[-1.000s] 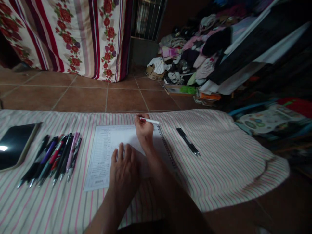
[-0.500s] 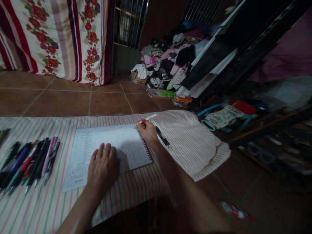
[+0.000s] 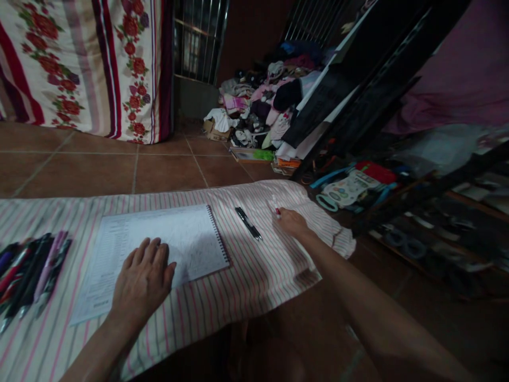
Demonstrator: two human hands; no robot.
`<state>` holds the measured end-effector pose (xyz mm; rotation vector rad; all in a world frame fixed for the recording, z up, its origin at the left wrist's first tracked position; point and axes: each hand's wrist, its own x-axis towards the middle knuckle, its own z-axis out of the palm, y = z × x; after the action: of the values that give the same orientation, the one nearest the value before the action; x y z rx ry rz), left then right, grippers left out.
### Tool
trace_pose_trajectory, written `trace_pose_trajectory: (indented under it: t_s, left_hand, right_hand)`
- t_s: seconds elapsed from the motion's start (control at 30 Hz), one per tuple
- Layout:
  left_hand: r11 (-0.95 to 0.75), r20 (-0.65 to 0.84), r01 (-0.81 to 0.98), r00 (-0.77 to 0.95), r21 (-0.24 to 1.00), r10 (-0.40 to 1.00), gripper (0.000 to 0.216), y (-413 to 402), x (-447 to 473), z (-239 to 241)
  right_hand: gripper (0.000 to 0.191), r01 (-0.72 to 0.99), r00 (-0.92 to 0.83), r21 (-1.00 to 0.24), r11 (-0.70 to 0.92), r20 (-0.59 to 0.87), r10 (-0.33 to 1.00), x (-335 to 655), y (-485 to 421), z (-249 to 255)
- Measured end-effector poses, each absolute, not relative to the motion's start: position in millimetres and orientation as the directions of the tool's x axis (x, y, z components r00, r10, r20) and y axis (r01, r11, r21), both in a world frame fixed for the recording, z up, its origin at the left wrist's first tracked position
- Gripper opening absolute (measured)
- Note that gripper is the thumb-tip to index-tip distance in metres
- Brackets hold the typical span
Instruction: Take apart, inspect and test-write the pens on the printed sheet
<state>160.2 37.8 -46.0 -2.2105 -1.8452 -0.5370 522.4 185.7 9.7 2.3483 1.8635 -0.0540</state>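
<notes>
My left hand [image 3: 143,276] lies flat, fingers stretched, on the page of a spiral notebook [image 3: 186,233]. The notebook's page carries faint writing, and its coil runs down the right side. Out to the right, my right hand [image 3: 293,222] has its fingers closed on a white and red pen [image 3: 277,206], low over the striped cloth [image 3: 254,281]. Between the notebook and that hand, black pens [image 3: 248,224] lie side by side on the cloth. At the left edge is a row of several pens [image 3: 35,276], black, red, purple and pink.
A floral curtain [image 3: 83,69] hangs at the back left above the tiled floor [image 3: 163,167]. Heaped clothes [image 3: 262,101] lie at the back. To the right, a dark rack [image 3: 421,196] stands beside a colourful bag-like item [image 3: 353,183] on the floor side.
My right hand has moved right, off the notebook's top corner, carrying the white and red pen past the black pens. My left hand stays on the page; the view has shifted right.
</notes>
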Motion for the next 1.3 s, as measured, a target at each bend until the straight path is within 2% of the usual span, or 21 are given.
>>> trace_pose_trajectory:
  t_s: [0.2, 0.47, 0.7, 0.8, 0.9, 1.0, 1.07, 1.1, 1.17, 1.3]
  left_hand:
    - [-0.203, 0.399, 0.979, 0.177, 0.025, 0.9, 0.037, 37, 159, -48]
    - [-0.203, 0.384, 0.979, 0.191, -0.01, 0.903, 0.041, 36, 159, -46]
    - [-0.219, 0.446, 0.975, 0.184, 0.028, 0.876, 0.04, 38, 157, -55]
    - [-0.212, 0.448, 0.975, 0.162, 0.063, 0.879, 0.041, 39, 157, -56]
    - [-0.203, 0.418, 0.975, 0.15, 0.086, 0.896, 0.039, 37, 158, -55]
    - [-0.177, 0.401, 0.978, 0.12, 0.108, 0.908, 0.038, 36, 158, -54]
    - [-0.175, 0.409, 0.976, 0.108, 0.128, 0.906, 0.037, 34, 158, -53]
    - [-0.177, 0.415, 0.974, 0.104, 0.141, 0.904, 0.035, 33, 156, -53]
    - [-0.181, 0.427, 0.969, 0.095, 0.167, 0.899, 0.031, 31, 153, -51]
    - [-0.127, 0.423, 0.973, 0.036, 0.191, 0.906, 0.022, 28, 141, -41]
  right_hand:
    - [0.034, 0.971, 0.231, 0.095, -0.22, -0.138, 0.963, 535, 194, -5]
    - [0.033, 0.964, 0.263, 0.07, -0.258, -0.087, 0.961, 542, 196, -22]
    - [0.035, 0.954, 0.293, 0.068, -0.293, 0.011, 0.956, 527, 178, -18]
    - [0.037, 0.966, 0.252, 0.037, -0.258, 0.116, 0.961, 512, 169, -10]
    - [0.036, 0.983, 0.179, -0.069, -0.167, 0.251, 0.951, 490, 163, -7]
    - [0.033, 0.964, 0.11, -0.265, -0.015, 0.345, 0.932, 455, 158, -8]
    - [0.031, 0.893, 0.057, -0.433, 0.12, 0.374, 0.926, 424, 150, -11]
    - [0.032, 0.827, 0.039, -0.535, 0.174, 0.363, 0.931, 408, 145, -12]
    - [0.034, 0.673, 0.022, -0.717, 0.18, 0.263, 0.965, 374, 130, -13]
    - [0.036, 0.449, -0.156, -0.881, 0.151, 0.089, 0.984, 316, 100, -13]
